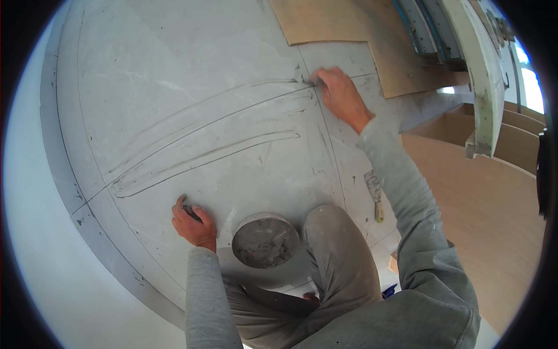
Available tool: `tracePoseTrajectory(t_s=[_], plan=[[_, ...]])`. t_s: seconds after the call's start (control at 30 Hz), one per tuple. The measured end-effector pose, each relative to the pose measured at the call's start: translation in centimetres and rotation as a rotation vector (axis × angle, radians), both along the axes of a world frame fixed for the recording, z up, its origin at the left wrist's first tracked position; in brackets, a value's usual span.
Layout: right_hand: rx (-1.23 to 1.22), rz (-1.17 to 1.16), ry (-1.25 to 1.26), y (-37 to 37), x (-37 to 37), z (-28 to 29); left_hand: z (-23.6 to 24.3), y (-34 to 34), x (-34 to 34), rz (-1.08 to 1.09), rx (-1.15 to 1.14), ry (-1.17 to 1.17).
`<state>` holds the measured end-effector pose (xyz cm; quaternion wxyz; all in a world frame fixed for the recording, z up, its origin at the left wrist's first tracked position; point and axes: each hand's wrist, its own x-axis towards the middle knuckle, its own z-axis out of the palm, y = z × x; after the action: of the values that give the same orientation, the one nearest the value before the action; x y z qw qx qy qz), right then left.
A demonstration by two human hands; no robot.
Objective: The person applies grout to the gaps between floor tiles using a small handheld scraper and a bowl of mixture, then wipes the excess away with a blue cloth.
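My left hand (195, 225) rests over the pale grey tiled floor (174, 52), its fingers curled around a dark grey lump of grout (190, 213). Farther off and to the right, my right hand (343, 96) presses at the crossing of two tile joints. Its fingers are bunched together, and their tips are smeared by motion, so anything in them is hidden. Dark grout smears (209, 154) run along both sides of the long joint between my hands. Close before me stands a round bucket (260, 216) holding wet grey grout (264, 243).
A putty knife (375, 196) with a dirty blade lies right of my knee. Brown board (401, 70) covers the floor at the far right, near a pale upright panel (487, 81). Wooden cabinet parts (465, 180) stand at the right. A white wall (64, 232) curves along the left.
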<state>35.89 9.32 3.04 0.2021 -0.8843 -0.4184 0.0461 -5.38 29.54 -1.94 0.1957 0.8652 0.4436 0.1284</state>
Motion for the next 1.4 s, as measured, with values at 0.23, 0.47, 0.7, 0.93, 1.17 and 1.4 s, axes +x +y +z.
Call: tracePoseTrajectory(t_s=[0.23, 0.47, 0.7, 0.93, 1.17, 1.4], plan=[[-0.010, -0.273, 0.205, -0.3, -0.8, 2.2, 0.1, 0.0, 0.3, 0.001, -0.026, -0.006], [0.012, -0.264, 0.115, -0.3, -4.6, 0.7, 0.2, 0.1, -0.2, -0.004, -0.012, -0.009], [0.183, -0.076, -0.070, -5.6, 0.4, 0.1, -0.1, -0.2, 0.3, -0.015, -0.029, -0.017], [0.146, -0.103, -0.066, -4.2, 0.7, 1.2, 0.2, 0.1, 0.4, -0.032, 0.063, -0.038], [0.059, 0.037, 0.064, -3.2, -1.0, 0.9, 0.7, -0.1, 0.2, 0.021, -0.076, 0.069], [0.042, 0.023, 0.072, -4.9, 0.9, 0.8, 0.3, 0.0, 0.2, 0.009, -0.020, 0.018]])
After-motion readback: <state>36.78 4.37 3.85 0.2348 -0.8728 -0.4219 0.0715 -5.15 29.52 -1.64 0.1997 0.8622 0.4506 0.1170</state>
